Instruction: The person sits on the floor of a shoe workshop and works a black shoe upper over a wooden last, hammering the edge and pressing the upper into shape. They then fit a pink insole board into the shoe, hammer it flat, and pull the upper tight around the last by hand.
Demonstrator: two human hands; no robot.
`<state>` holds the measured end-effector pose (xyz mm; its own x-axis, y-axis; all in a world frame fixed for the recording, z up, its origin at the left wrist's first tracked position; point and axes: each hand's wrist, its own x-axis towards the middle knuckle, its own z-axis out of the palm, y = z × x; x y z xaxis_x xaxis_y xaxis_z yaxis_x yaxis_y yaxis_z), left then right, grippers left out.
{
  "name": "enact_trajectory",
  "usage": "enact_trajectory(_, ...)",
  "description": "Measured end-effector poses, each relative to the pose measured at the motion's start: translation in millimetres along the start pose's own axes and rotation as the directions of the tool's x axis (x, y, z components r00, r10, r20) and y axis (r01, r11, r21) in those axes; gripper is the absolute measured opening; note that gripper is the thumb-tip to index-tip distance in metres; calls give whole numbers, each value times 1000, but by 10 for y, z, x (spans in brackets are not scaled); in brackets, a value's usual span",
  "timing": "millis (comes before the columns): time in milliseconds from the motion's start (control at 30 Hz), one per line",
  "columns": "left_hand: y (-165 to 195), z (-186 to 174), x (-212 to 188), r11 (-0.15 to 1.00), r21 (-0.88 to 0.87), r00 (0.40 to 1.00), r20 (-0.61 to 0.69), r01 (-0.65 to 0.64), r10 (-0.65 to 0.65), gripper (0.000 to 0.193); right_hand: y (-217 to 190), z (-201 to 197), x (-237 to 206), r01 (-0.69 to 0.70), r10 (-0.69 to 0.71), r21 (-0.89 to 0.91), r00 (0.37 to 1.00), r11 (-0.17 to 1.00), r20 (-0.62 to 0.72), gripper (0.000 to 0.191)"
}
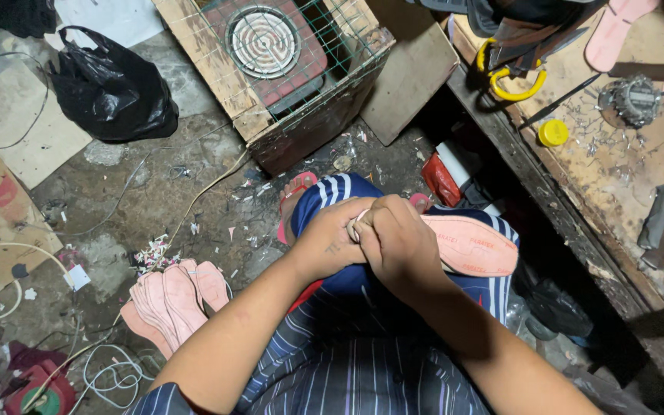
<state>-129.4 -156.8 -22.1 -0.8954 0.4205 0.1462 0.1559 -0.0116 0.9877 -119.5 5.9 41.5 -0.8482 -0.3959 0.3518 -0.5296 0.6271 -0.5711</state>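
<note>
My left hand (pixel 330 242) and my right hand (pixel 401 242) meet over my knee, both gripping the near end of a pink shoe insole (pixel 470 244). The insole lies across my striped blue trouser leg and points to the right. The fingers of both hands are curled around its end, hiding that part. A fanned stack of several similar pink insoles (pixel 174 298) lies on the floor to the left of my leg.
A wooden box with wire mesh holding a round electric heater (pixel 264 40) stands ahead. A black plastic bag (pixel 113 88) lies at upper left. The workbench (pixel 616 184) on the right carries yellow-handled scissors (pixel 509 81), a yellow cap (pixel 553 132) and tools. Cables and scraps litter the floor.
</note>
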Motion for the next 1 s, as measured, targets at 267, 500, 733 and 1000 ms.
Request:
enact_trajectory(267,35,-15,14,999,-16,999,7,47,-47,60,31,-139,59,17,-21,113,999,993,27,17)
enact_trajectory(500,64,-26,29,993,-49,994,12,111,-111,56,46,-142,43,-26,24,182,1000,983,13,10)
enact_trajectory(733,17,-29,12,997,-5,997,0,73,-73,58,20,-81,69,29,-27,135,999,990,-17,4)
enact_trajectory(1000,-41,-33,36,966,-219,990,53,137,-128,63,262,-251,-76,-98,111,338,994,936,-19,36)
